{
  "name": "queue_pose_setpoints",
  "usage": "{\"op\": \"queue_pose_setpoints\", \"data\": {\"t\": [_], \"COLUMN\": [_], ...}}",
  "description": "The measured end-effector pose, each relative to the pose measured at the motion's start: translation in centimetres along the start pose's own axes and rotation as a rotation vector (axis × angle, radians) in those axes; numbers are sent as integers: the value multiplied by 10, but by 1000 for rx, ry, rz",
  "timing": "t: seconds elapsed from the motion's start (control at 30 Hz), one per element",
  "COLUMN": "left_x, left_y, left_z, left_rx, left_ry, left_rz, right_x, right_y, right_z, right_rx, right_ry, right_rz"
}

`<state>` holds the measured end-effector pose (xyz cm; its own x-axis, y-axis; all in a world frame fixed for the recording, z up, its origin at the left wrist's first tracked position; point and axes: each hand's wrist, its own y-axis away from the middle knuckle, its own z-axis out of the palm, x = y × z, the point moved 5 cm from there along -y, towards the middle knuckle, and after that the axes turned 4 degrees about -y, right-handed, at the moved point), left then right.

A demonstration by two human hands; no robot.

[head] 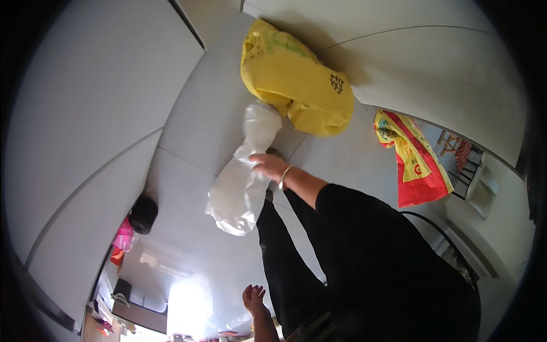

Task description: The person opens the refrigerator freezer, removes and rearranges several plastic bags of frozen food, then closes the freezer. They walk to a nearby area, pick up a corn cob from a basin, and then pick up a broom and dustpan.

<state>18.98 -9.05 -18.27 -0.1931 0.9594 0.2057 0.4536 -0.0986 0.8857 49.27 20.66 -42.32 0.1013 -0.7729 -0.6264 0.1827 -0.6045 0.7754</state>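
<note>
My right hand, with a pale bangle at its wrist, grips a translucent white plastic bag at its narrow middle. The bag's lower part hangs wide and crumpled. Its upper end meets the edge of a yellow woven sack lying bulky on the floor; whether the two are joined cannot be seen. That sack bears dark and green printing. Lower in the view, my left hand hangs beside my leg, fingers loosely bent and holding nothing. My shoes are partly hidden behind the bag and right hand.
A red and yellow printed sack lies to the right on the tiled floor. Pale panels rise at the left and another at the upper right. A black rounded object and a pink item sit along the left.
</note>
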Motion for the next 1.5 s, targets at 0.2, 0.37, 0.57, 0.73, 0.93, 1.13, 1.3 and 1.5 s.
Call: {"op": "queue_pose_setpoints", "data": {"t": [0.2, 0.37, 0.57, 0.73, 0.93, 1.13, 1.3, 1.5], "left_x": [47, 84, 121, 145, 163, 160, 119, 32], "left_y": [12, 10, -10, -39, -49, 2, 97, 247], "left_z": [3, 1, -22, -55, -74, 16, 126, 270], "left_rx": [-56, -164, -314, -453, -445, -437, -522, -890], "left_ry": [-63, -101, -278, -484, -847, -1044, -1140, -1159], "left_rz": [165, 291, 353, 338, 402, 491, 649, 989], "right_x": [-171, -169, -51, 98, 219, 287, 354, 462], "right_y": [74, 120, 225, 407, 526, 566, 621, 713], "right_z": [31, 11, -31, -47, 1, 25, 11, -9], "right_rx": [31, 214, 455, 756, 843, 1216, 1314, 1576], "right_ry": [221, 484, 450, 211, 335, -269, -405, -742], "right_rz": [-425, -548, -291, 198, 324, 336, 308, 468]}}
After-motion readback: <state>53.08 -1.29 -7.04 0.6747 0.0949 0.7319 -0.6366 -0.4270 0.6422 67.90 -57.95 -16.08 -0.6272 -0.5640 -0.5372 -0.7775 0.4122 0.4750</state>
